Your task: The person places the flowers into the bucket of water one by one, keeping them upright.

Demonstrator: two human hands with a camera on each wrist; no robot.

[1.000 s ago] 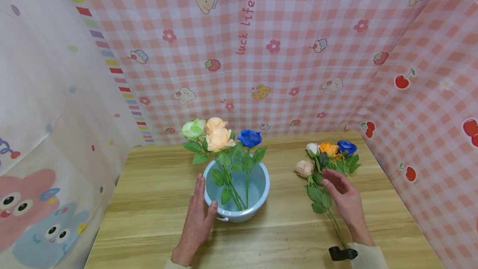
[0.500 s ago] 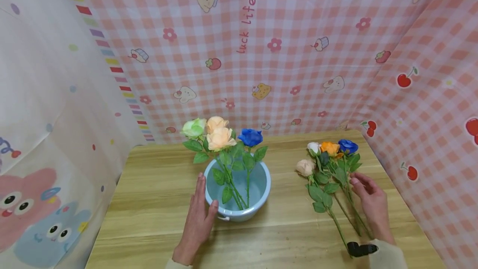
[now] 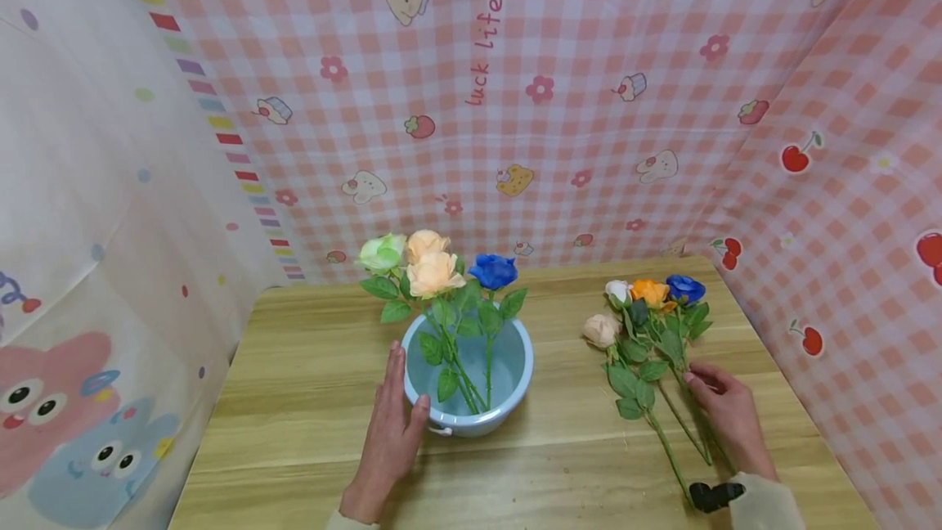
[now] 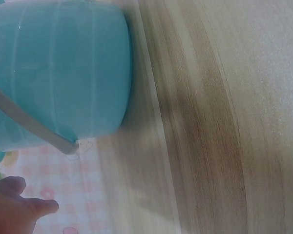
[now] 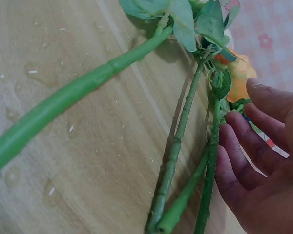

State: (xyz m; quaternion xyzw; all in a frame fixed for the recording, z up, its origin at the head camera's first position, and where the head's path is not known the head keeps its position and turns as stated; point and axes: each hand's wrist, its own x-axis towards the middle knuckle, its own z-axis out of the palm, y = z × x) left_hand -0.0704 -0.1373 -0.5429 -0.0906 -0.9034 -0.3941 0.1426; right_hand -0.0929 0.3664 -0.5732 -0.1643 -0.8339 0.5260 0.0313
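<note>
My left hand lies with straight fingers along the left side of a light blue bucket. In the bucket stand a green rose, two peach roses and a blue rose. To the right, a white rose, an orange rose, another blue rose and a beige rose lie on the table. My right hand is beside their stems. In the right wrist view its fingertips come up against a green stem, the thumb apart from it.
The bucket's handle hangs down its side in the left wrist view. Small white bits and wet-looking spots dot the wooden table near the stems. A pink checked cloth rises behind the table and along its right side.
My right hand has moved right from over the beige rose's stem to the stems on the far right, then slightly towards me. The left hand stays at the bucket.
</note>
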